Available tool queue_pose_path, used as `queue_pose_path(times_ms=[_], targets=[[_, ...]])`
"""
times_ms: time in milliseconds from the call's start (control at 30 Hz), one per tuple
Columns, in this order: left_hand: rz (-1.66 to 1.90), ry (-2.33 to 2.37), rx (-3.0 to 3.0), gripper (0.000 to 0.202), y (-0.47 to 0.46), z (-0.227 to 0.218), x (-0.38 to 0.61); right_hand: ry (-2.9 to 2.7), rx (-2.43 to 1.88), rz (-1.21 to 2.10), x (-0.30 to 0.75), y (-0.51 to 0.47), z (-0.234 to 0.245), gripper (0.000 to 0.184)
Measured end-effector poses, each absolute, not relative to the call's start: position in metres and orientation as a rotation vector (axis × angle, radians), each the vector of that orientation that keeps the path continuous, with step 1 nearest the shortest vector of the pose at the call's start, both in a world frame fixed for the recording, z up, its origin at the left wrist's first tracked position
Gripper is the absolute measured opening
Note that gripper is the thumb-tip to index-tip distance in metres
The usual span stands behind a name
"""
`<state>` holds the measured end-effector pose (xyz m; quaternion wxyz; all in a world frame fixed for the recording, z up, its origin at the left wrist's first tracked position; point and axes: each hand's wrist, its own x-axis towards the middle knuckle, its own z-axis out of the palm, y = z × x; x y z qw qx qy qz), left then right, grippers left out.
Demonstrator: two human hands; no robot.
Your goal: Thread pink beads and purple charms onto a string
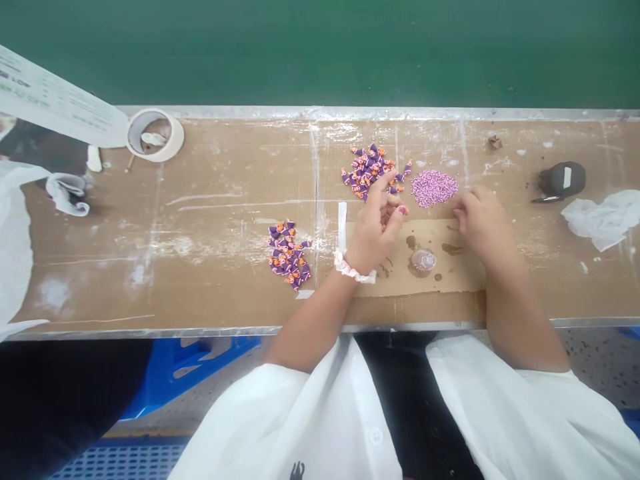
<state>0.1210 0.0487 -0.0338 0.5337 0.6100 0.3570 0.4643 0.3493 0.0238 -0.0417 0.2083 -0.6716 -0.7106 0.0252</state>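
left hand at purple pieces | right hand beside pink beads | bench

Small assembly workshop, prob. factory line: long scuffed brown desk w/ metal edging, green belt-like strip behind, white masking-tape roll, sorted heaps of tiny purple-orange parts & pink beads, white work coat.

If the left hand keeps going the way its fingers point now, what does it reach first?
The left hand points up and away, fingertips already at the far pile of purple and orange pieces. That pile comes first; the pink bead heap lies to the right of that line.
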Motion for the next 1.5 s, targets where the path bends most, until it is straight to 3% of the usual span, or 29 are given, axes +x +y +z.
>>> queue_pose_path(times_ms=[267, 533, 833, 1067, 1500], targets=[[1.040, 0.886, 1.499, 0.017, 0.037, -0.021, 0.122, -1.877, -1.563, 0.228, 0.320, 0.013, -0.009, 0.004], [0.864, 0.727, 1.211, 0.033, 0.030, -0.022, 0.124, -1.975, -1.269, 0.418, 0.293, -0.005, 0.010, 0.007], [0.702, 0.548, 1.001, 0.031, 0.032, -0.012, 0.116, -1.792, -1.175, 0.744, 0.290, -0.007, 0.024, 0.009], [0.819, 0.502, 1.057, 0.027, 0.025, -0.014, 0.120, -1.580, -1.068, 0.689, 0.279, -0.014, 0.013, 0.020], [1.190, 0.624, 1.614, 0.020, 0.020, -0.014, 0.127, -1.595, -1.073, 0.656, 0.280, -0.017, 0.011, 0.022]])
